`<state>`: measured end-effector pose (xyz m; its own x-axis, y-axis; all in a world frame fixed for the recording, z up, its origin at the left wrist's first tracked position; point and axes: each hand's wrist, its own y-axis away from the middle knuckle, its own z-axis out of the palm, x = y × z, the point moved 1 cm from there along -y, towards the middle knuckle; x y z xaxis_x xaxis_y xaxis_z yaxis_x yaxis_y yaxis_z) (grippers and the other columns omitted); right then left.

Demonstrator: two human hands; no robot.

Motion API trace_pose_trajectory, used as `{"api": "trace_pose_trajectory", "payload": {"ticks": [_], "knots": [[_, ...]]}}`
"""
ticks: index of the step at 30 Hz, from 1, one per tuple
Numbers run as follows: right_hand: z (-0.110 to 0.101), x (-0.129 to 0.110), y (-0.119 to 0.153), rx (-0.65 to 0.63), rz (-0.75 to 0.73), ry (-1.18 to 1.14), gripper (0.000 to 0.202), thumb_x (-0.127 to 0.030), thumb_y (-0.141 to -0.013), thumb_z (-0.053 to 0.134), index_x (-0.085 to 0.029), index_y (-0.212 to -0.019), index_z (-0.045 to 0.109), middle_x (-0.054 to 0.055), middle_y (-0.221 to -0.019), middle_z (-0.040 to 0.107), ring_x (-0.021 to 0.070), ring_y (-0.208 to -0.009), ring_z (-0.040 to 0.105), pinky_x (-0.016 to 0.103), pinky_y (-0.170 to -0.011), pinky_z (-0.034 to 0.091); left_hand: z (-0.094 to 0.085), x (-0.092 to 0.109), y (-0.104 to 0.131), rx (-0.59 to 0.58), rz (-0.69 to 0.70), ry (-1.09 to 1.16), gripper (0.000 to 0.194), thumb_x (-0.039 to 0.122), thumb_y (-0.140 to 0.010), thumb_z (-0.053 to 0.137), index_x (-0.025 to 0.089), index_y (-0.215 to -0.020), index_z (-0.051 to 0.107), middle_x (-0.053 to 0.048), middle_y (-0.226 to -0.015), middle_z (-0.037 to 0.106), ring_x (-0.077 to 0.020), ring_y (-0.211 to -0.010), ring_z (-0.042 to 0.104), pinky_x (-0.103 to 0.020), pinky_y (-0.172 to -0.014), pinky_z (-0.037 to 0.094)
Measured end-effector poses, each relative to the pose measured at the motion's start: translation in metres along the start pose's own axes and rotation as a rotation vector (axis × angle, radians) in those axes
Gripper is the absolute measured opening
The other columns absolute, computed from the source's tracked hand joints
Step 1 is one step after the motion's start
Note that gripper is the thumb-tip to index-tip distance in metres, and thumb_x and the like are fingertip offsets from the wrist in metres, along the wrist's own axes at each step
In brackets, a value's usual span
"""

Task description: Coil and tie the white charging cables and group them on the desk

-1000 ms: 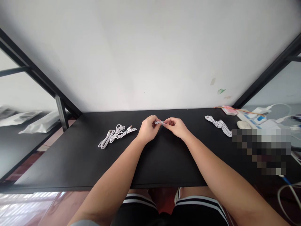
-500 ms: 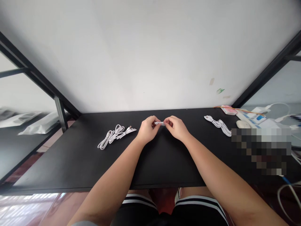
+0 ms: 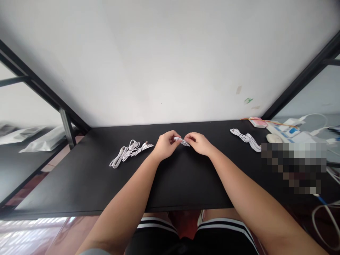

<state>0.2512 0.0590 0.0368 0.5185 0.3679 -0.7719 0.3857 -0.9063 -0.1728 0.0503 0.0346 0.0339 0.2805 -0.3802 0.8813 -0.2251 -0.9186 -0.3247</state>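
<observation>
A small coiled white cable [image 3: 182, 141] is held between my two hands over the middle of the black table [image 3: 186, 184]. My left hand [image 3: 166, 144] pinches its left end with thumb and fingers. On the other end, the fingertips of my right hand [image 3: 198, 142] are closed. The fingers cover part of the coil. To the left of my hands lie several bundled white cables [image 3: 130, 151], one with a metal plug showing. Over to the right are more white cables [image 3: 246, 139], tied into bundles with dark ties.
At the table's right end stand a white power strip [image 3: 283, 132] with chargers plugged in, a white computer mouse [image 3: 274, 138] and a pink-and-white box [image 3: 258, 122]. A pixelated patch hides part of that side. The white wall [image 3: 164, 71] rises behind the table's back edge.
The coiled cable between my hands has tilted, its right end lower, and more of it shows. Both hands keep their pinch and have barely moved.
</observation>
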Motion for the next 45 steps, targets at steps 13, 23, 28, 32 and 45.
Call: {"api": "trace_pose_trajectory", "payload": {"ticks": [13, 23, 28, 32, 45], "knots": [[0.0, -0.002, 0.005, -0.3, -0.009, -0.146, 0.02, -0.036, -0.086, 0.061, -0.021, -0.089, 0.075, 0.001, -0.082, 0.07, 0.0157, -0.072, 0.057, 0.029, -0.07, 0.041, -0.005, 0.004, -0.005, 0.053, -0.123, 0.589, 0.031, 0.033, -0.073, 0.084, 0.015, -0.088, 0.064, -0.006, -0.091, 0.073, -0.0119, -0.068, 0.069, -0.032, -0.072, 0.06], [0.008, 0.008, 0.0, -0.015, -0.035, 0.18, 0.01, -0.024, -0.083, 0.065, -0.022, -0.078, 0.073, 0.004, -0.079, 0.069, 0.0158, -0.066, 0.058, 0.029, -0.064, 0.041, -0.003, -0.007, -0.009, 0.229, -0.175, 0.544, 0.035, 0.034, -0.07, 0.085, 0.014, -0.09, 0.065, -0.001, -0.08, 0.068, -0.011, -0.066, 0.068, -0.03, -0.072, 0.06], [0.0, 0.019, -0.007, 0.226, 0.114, -0.044, 0.019, -0.034, -0.09, 0.059, -0.022, -0.094, 0.073, 0.006, -0.093, 0.073, 0.0176, -0.074, 0.062, 0.031, -0.07, 0.047, -0.001, -0.006, -0.008, 0.215, -0.223, 0.541, 0.036, 0.033, -0.071, 0.084, 0.013, -0.095, 0.066, 0.0, -0.077, 0.066, -0.0088, -0.062, 0.064, -0.026, -0.064, 0.058], [0.001, 0.011, -0.006, 0.121, 0.197, -0.487, 0.045, -0.059, -0.092, 0.053, -0.019, -0.102, 0.072, 0.01, -0.096, 0.074, 0.0152, -0.065, 0.062, 0.029, -0.056, 0.049, 0.002, -0.004, -0.007, 0.183, -0.253, 0.529, 0.041, 0.034, -0.07, 0.085, 0.013, -0.098, 0.065, 0.001, -0.075, 0.066, -0.0084, -0.06, 0.061, -0.023, -0.058, 0.054], [0.021, -0.014, 0.004, -0.074, 0.063, -0.596, 0.042, -0.042, -0.075, 0.08, -0.018, -0.107, 0.068, 0.004, -0.082, 0.074, 0.0156, -0.066, 0.067, 0.026, -0.055, 0.052, 0.007, -0.005, -0.005, 0.09, -0.25, 0.507, 0.04, 0.039, -0.069, 0.086, 0.012, -0.087, 0.063, -0.003, -0.068, 0.07, -0.0108, -0.055, 0.063, -0.024, -0.056, 0.053]]}}
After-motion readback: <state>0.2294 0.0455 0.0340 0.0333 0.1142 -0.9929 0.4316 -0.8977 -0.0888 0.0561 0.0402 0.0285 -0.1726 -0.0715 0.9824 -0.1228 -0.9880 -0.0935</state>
